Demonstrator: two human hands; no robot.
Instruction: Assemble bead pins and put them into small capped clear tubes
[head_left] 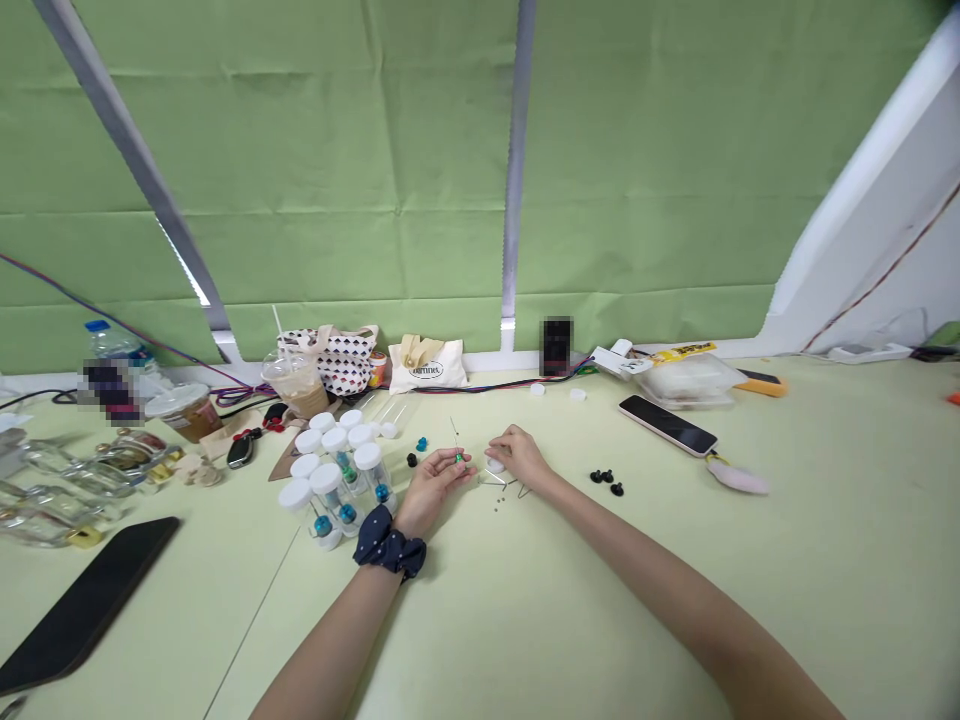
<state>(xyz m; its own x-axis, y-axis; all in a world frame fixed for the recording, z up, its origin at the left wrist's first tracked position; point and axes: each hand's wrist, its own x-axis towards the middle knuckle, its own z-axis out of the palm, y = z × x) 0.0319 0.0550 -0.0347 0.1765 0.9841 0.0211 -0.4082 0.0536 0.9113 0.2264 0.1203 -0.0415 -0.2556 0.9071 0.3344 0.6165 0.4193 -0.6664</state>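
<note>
My left hand (435, 487), with a dark dotted scrunchie (388, 543) at the wrist, pinches a small green piece (459, 457) from which a thin wire (454, 428) stands up. Just right of it, my right hand (519, 457) has its fingers bent together beside a small white cap (494, 465); whatever is between the fingertips is too small to make out. Thin bent wires (516, 486) and tiny bits lie below the right fingers. Left of my left hand stand several clear vials with white lids (369, 457), some holding blue or green pieces. Blue and black pieces (412, 460) lie behind the left hand.
Several black pieces (607, 477) and a phone (667, 425) lie to the right. Further back are a plastic box (690, 382), a white pouch (427, 368) and an iced drink (296, 382). Glass bottles (82, 470) and a dark flat slab (94, 600) are at the left.
</note>
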